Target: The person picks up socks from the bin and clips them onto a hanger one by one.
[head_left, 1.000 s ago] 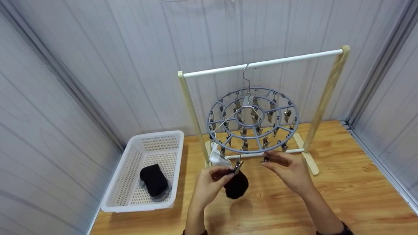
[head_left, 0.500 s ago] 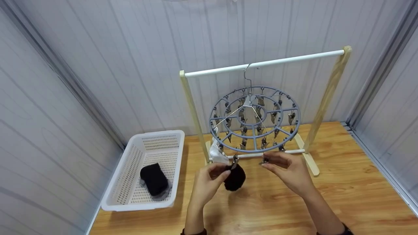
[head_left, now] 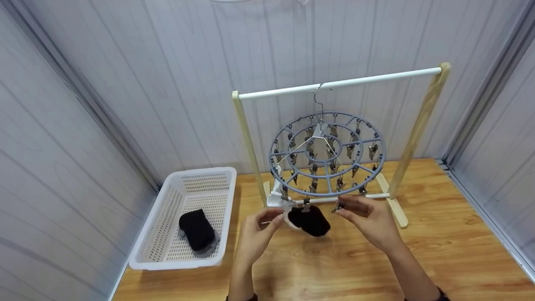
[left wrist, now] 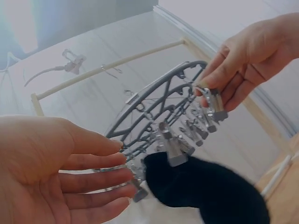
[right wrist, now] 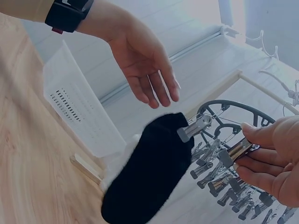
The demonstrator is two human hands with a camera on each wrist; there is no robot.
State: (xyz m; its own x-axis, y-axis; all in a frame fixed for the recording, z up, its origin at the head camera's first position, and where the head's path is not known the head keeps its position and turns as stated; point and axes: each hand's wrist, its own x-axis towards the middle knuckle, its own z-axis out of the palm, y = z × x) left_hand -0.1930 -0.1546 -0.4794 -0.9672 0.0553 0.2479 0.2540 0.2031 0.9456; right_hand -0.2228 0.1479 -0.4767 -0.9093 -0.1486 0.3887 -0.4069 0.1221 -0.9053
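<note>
Left grip (head_left: 253, 235) has drawn back from the black sock (head_left: 314, 221), released; right grip (head_left: 375, 221) pinches a metal clip (right wrist: 239, 150).

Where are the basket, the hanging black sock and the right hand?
Basket (head_left: 175, 264), head view: near rim.
Hanging black sock (right wrist: 148, 168), right wrist view: its middle.
Right hand (head_left: 377, 220), head view: back of the hand.

Both hands, the left (head_left: 256, 234) and the right (head_left: 374, 221), are bare, with fingers uncovered. On the left wrist sits a chunky black band (right wrist: 69, 15), angular in outline, with a small red piece (right wrist: 57, 31) at its edge and a pale marking cut off above. Dark trim (head_left: 441, 295) edges the right forearm; sleeve or strap, it cannot be told.
</note>
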